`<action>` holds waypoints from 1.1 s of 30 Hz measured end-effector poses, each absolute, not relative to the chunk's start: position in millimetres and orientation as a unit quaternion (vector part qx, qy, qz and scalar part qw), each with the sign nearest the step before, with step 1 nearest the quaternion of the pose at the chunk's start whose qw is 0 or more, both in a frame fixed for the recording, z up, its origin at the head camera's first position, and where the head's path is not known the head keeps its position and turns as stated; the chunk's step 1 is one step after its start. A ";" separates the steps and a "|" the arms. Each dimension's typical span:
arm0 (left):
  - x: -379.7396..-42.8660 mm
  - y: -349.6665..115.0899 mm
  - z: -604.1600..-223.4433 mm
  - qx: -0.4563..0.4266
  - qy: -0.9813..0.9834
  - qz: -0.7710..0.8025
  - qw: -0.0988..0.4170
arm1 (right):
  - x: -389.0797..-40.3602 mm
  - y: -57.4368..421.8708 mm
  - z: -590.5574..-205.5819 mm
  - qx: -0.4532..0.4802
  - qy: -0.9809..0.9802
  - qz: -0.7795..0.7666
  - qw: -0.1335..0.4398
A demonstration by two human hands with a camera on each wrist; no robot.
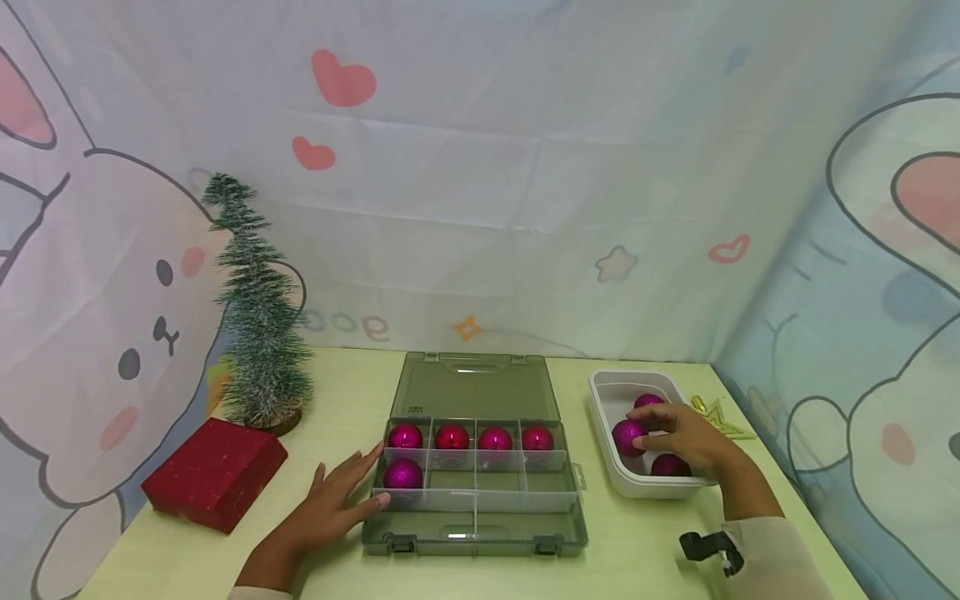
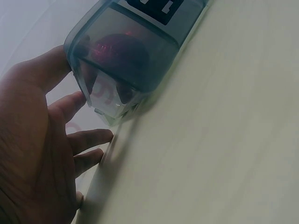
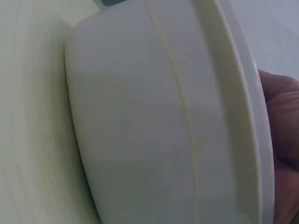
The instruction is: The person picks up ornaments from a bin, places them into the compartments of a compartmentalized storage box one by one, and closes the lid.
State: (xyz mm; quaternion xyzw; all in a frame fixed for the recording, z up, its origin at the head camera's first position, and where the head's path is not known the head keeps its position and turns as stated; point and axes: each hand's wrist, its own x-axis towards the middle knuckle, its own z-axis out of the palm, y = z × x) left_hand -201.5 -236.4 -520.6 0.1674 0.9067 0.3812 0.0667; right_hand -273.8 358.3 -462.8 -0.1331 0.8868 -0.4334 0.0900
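Note:
A green see-through compartment box [image 1: 501,481] lies with its lid [image 1: 476,387] folded back. Shiny pink and red baubles fill its back row, among them a red bauble [image 1: 452,437]; a glittery purple bauble [image 1: 403,474] sits in the left cell of the middle row. Against the box's left side rests my left hand [image 1: 337,500], fingers spread. My right hand [image 1: 686,437] reaches over the white tub [image 1: 626,483], thumb and fingers pinching a glittery magenta bauble [image 1: 627,437]. Two other baubles lie in the tub, one behind [image 1: 648,401] and a darker one in front [image 1: 670,465].
A small frosted Christmas tree [image 1: 262,333] stands at the back left, behind a red box [image 1: 217,475]. Just right of the tub lies a gold star ornament [image 1: 723,418]. A cloth with cartoon prints [image 1: 480,208] hangs behind the table.

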 end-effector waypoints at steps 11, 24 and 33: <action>-202.8 -237.6 -523.4 0.166 0.905 0.384 0.073 | -268.1 360.5 -458.7 -0.155 0.862 -0.483 0.012; -203.3 -238.4 -522.5 0.169 0.903 0.389 0.072 | -263.4 349.0 -453.1 -0.163 0.828 -0.536 0.011; -202.6 -236.9 -521.7 0.167 0.905 0.385 0.069 | -267.0 327.3 -454.9 -0.201 0.809 -0.553 -0.016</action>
